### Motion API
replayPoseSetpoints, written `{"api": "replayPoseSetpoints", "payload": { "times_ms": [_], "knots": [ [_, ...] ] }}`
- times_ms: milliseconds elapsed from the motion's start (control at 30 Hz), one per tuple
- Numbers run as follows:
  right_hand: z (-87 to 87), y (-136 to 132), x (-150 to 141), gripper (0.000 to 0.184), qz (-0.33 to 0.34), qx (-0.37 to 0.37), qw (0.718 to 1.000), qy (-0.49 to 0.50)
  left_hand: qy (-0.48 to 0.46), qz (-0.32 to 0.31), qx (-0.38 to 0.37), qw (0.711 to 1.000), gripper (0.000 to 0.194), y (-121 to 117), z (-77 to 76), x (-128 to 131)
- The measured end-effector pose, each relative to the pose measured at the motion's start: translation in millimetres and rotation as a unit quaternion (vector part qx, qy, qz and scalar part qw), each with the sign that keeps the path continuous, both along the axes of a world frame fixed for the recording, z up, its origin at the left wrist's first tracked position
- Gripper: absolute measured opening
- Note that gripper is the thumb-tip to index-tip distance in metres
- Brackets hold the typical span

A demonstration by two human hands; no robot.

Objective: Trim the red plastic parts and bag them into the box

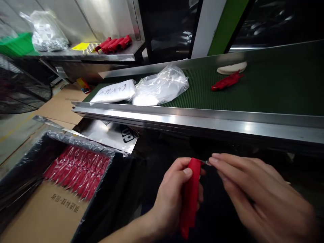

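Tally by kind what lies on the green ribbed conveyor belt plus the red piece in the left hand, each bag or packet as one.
Red elongated pieces: 2 (one on the belt, one in the left hand)
Flat white packet with handwriting: 1
Clear plastic bag with white contents: 1
Pale curved item: 1
Total: 5

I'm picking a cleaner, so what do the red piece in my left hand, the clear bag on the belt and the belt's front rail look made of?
Red piece: likely moulded plastic, satin, judging by its even colour; painted metal isn't ruled out.
Clear bag: thin, glossy plastic film, see-through and crinkled.
Front rail: bare metal, possibly aluminium or steel, with bright reflections.
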State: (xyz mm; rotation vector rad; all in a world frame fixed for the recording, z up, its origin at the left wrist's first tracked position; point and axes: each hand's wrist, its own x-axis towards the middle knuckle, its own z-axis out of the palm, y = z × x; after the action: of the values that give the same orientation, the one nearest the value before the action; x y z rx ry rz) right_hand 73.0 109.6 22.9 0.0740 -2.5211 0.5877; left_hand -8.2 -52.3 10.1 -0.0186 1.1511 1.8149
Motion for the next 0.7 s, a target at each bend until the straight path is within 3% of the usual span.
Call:
{"api": "replayPoseSetpoints", "payload": {
  "times_ms": [267, 700],
  "knots": [
    [1.1, -6, -2, 0.034, 0.0, 0.042, 0.999, -0.013, -0.001, 0.005, -0.012, 1.0, 0.035, -4, 0.7, 1],
    [-1.7, -14, 2, 0.035, 0.033, 0.027, 0.999, -0.031, -0.007, 0.038, -0.026, 0.999, 0.033, -2, 2.1, -6]
  ]
}}
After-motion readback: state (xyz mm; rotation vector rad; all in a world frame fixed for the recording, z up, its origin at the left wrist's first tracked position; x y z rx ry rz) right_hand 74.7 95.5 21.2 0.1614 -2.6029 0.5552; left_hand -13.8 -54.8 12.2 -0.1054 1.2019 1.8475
